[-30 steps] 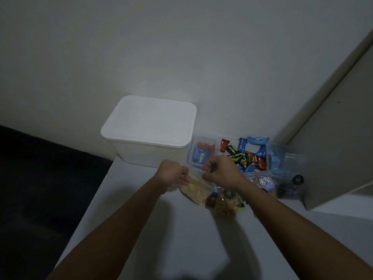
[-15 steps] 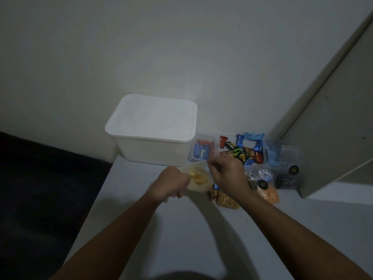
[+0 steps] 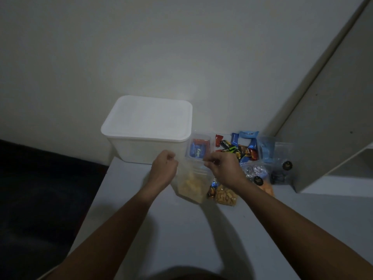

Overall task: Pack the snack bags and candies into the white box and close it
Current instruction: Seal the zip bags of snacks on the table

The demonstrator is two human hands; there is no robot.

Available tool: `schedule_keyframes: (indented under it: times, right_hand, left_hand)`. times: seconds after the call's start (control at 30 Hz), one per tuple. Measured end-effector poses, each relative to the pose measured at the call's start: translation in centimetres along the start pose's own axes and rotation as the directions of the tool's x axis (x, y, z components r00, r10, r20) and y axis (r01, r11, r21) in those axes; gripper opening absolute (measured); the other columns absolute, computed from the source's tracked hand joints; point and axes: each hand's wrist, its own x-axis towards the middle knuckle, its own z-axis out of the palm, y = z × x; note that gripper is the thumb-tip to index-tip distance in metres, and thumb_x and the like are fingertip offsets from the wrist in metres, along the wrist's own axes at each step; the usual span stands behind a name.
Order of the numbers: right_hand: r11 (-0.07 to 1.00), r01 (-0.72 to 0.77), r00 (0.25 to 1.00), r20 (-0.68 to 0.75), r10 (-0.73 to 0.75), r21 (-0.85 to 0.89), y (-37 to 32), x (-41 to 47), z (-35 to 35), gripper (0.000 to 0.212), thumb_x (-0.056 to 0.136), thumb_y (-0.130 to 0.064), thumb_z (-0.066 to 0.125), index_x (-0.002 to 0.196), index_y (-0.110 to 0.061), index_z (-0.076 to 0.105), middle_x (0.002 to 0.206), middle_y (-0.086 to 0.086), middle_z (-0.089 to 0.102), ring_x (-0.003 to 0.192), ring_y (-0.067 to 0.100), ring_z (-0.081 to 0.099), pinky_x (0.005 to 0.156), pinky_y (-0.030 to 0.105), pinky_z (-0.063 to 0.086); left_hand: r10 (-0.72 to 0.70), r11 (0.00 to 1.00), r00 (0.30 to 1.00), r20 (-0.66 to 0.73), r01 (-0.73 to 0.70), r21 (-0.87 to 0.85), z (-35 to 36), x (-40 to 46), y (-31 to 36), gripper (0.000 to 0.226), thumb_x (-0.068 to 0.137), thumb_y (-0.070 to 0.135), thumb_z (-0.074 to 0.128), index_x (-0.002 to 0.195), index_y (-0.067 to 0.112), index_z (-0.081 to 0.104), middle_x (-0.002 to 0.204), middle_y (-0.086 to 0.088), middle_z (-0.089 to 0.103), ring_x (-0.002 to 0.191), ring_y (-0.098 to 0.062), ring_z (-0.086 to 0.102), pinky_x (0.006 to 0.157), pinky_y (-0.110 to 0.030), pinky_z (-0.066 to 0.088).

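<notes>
Both hands hold one clear snack bag (image 3: 190,183) with yellow pieces, upright on the table (image 3: 171,229), in front of the white box (image 3: 147,128). The left hand (image 3: 164,167) has its grip narrow on the bag's top left corner, the right hand (image 3: 221,168) pinches the top right. The box's lid is on. Behind, a blue packet (image 3: 197,153) has blurred writing; I cannot read it.

Both bare forearms reach forward side by side, the left hand (image 3: 164,167) curled with its fingers pinching one top corner of a clear plastic snack bag (image 3: 189,183), the right hand (image 3: 221,168) likewise curled, pinching the opposite corner.
</notes>
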Motion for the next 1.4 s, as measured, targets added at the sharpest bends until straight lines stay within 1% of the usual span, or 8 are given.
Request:
schedule_keyframes:
  times: [0.07,0.27,0.47,0.63,0.83,1.03,1.2,1.4]
  right_hand:
    - [0.999,-0.035,0.999,0.022,0.034,0.035,0.4,0.2,0.0,0.014,0.084,-0.012,0.072,0.098,-0.01,0.075,0.098,0.006,0.075,0.087,0.013,0.068,0.085,0.036,0.057]
    - [0.986,-0.102,0.992,0.082,0.092,0.13,0.9,0.4,-0.5,0.007,0.084,-0.013,0.072,0.091,-0.014,0.074,0.087,-0.003,0.072,0.081,0.006,0.067,0.076,0.027,0.056]
    - [0.993,-0.088,0.975,0.209,0.069,0.08,0.8,0.4,-1.2,0.021,0.077,-0.023,0.079,0.096,-0.017,0.072,0.087,-0.006,0.069,0.079,0.005,0.064,0.067,0.02,0.052]
    - [0.994,-0.107,0.981,0.166,0.104,0.004,1.1,0.9,-0.7,0.018,0.079,-0.007,0.075,0.097,-0.01,0.074,0.09,0.001,0.073,0.079,0.006,0.067,0.077,0.026,0.057]
    - [0.988,-0.151,0.979,0.131,0.155,-0.044,0.6,1.3,-0.1,0.017,0.082,-0.005,0.072,0.098,-0.009,0.073,0.095,0.001,0.071,0.072,-0.008,0.055,0.061,0.004,0.041]
    - [0.991,-0.128,0.975,0.178,0.135,-0.045,0.2,1.3,0.0,0.015,0.083,-0.004,0.07,0.097,-0.009,0.073,0.098,0.002,0.071,0.079,-0.001,0.059,0.065,0.008,0.044]
    - [0.997,-0.082,0.974,0.211,0.081,-0.004,-0.2,1.1,-0.1,0.01,0.084,-0.009,0.069,0.082,-0.018,0.07,0.082,-0.002,0.068,0.079,0.01,0.064,0.072,0.026,0.054]
    - [0.998,-0.062,0.977,0.205,0.065,-0.018,-0.2,1.1,0.8,0.004,0.084,-0.016,0.071,0.081,-0.018,0.071,0.078,-0.006,0.066,0.075,0.007,0.062,0.07,0.027,0.052]
  left_hand:
    - [0.105,0.994,0.993,0.059,-0.102,-0.047,-0.1,0.3,-0.7,0.047,0.078,-0.003,0.056,0.121,0.016,0.059,0.119,0.001,0.057,0.105,-0.019,0.056,0.08,-0.029,0.049]
    - [0.276,0.96,0.959,0.071,-0.271,-0.068,-0.3,1.2,-1.2,0.016,0.071,0.001,0.079,0.072,0.015,0.071,0.071,0.003,0.069,0.067,-0.008,0.062,0.069,-0.019,0.047]
    - [0.3,0.953,0.954,0.027,-0.298,-0.059,-0.3,2.1,-0.7,0.012,0.071,0.001,0.079,0.069,0.011,0.072,0.065,0.002,0.067,0.058,0.0,0.059,0.06,-0.004,0.044]
    - [0.364,0.931,0.93,0.04,-0.362,-0.052,-0.9,2.5,-0.6,0.016,0.072,-0.001,0.076,0.068,0.014,0.071,0.067,0.001,0.068,0.064,-0.007,0.062,0.067,-0.017,0.05]
    - [0.44,0.895,0.891,0.11,-0.446,0.03,-0.9,3.0,-1.2,0.018,0.076,-0.001,0.071,0.075,0.017,0.068,0.075,-0.006,0.068,0.071,-0.012,0.06,0.07,-0.023,0.048]
    - [0.556,0.782,0.8,0.225,-0.595,0.187,-0.1,3.2,-1.3,0.013,0.072,0.016,0.08,0.083,0.011,0.074,0.082,-0.003,0.066,0.08,-0.018,0.059,0.075,-0.034,0.05]
    - [0.544,0.806,0.826,0.15,-0.564,0.178,0.3,3.4,-1.1,0.01,0.071,0.018,0.078,0.075,0.01,0.075,0.075,-0.005,0.066,0.075,-0.02,0.06,0.072,-0.039,0.051]
    - [0.504,0.835,0.851,0.149,-0.524,0.166,0.6,3.2,-0.6,0.009,0.067,0.017,0.081,0.071,0.011,0.076,0.072,-0.005,0.066,0.072,-0.023,0.061,0.071,-0.041,0.051]
